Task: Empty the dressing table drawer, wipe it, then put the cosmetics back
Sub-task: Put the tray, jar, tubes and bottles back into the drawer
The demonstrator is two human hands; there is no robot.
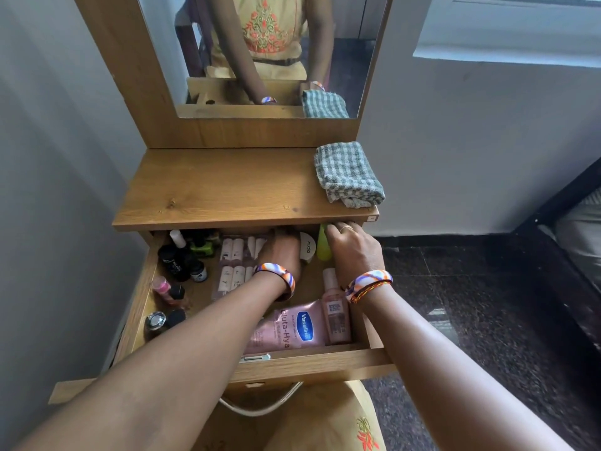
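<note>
We see the open drawer [302, 364] still full; our left hand [283, 252] reaches deep at the far end, its grip hidden, so we cannot tell; our right hand [353, 247] curls round a green bottle [323, 247]; the checked cloth [348, 174] waits on the bench [211, 187]; we should lift upright, clearing the bench edge overhead.
</note>
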